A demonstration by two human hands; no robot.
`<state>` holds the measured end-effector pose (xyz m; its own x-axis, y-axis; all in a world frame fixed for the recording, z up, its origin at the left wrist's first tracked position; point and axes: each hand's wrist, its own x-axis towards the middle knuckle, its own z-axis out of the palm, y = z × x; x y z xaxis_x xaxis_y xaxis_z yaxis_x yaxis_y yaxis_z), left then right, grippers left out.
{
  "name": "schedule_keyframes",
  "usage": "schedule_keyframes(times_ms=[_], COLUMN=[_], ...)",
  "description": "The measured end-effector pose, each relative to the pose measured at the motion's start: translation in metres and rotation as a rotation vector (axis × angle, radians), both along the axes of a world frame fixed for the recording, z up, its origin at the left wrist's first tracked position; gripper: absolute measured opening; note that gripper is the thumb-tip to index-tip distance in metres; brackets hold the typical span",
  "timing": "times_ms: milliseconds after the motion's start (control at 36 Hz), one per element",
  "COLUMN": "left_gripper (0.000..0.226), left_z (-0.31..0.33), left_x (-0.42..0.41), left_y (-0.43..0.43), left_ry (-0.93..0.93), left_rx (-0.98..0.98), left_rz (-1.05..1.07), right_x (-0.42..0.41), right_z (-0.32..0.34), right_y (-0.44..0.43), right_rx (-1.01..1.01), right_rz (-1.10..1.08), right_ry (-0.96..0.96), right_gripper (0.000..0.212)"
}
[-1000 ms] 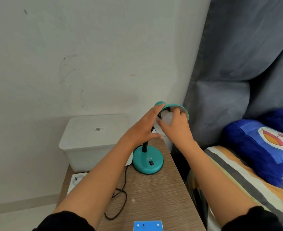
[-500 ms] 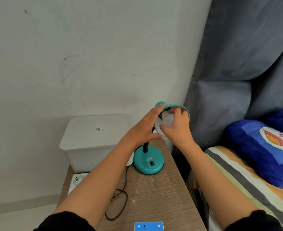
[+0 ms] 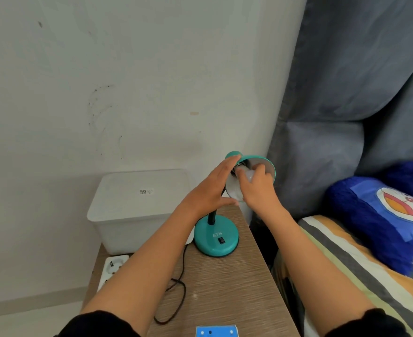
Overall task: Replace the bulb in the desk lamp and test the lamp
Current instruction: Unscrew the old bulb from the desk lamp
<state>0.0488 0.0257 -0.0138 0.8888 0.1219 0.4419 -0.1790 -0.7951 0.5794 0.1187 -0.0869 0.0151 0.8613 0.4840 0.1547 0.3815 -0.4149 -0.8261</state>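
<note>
A teal desk lamp stands on a wooden table (image 3: 224, 288), its round base (image 3: 215, 239) carrying a small black switch. Its teal shade (image 3: 261, 161) is tipped up towards me, open side facing right. My left hand (image 3: 210, 190) holds the shade from the left, fingers along its back and thumb below. My right hand (image 3: 256, 188) grips a white bulb (image 3: 248, 175) that sits inside the shade at the socket. Most of the bulb is hidden by my fingers.
A white plastic box (image 3: 137, 207) stands at the back left of the table. A white power strip (image 3: 110, 268) lies in front of it, with the lamp's dark cord (image 3: 176, 288) looping nearby. A blue card (image 3: 216, 332) lies at the near edge. A bed with a blue pillow (image 3: 383, 215) is on the right.
My right hand has turned slightly on the bulb inside the shade. My left hand keeps its hold on the shade, and the lamp has not moved.
</note>
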Motion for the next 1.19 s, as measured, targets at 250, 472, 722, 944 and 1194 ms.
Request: schedule_keyframes(times_ms=[250, 472, 722, 944, 1194], left_gripper=[0.104, 0.106, 0.104, 0.101, 0.084], left_z=[-0.001, -0.002, 0.0, 0.005, 0.02], left_x=[0.0, 0.0, 0.002, -0.003, -0.046], left_y=[0.0, 0.002, 0.003, -0.001, -0.028], left_ry=[-0.009, -0.019, 0.001, 0.063, 0.099], left_rx=[0.004, 0.01, -0.018, -0.019, 0.0], left_rz=[0.002, 0.01, 0.01, 0.037, 0.183], right_x=[0.003, 0.005, 0.001, -0.007, -0.031], right_z=[-0.003, -0.003, -0.012, -0.007, -0.003], right_y=[0.002, -0.001, -0.005, -0.017, -0.046], right_rx=[-0.039, -0.052, -0.151, 0.028, 0.081], right_rz=[-0.007, -0.027, -0.07, -0.053, -0.003], right_ry=[-0.035, -0.141, -0.358, -0.223, -0.171], right_gripper=[0.054, 0.05, 0.056, 0.051, 0.048])
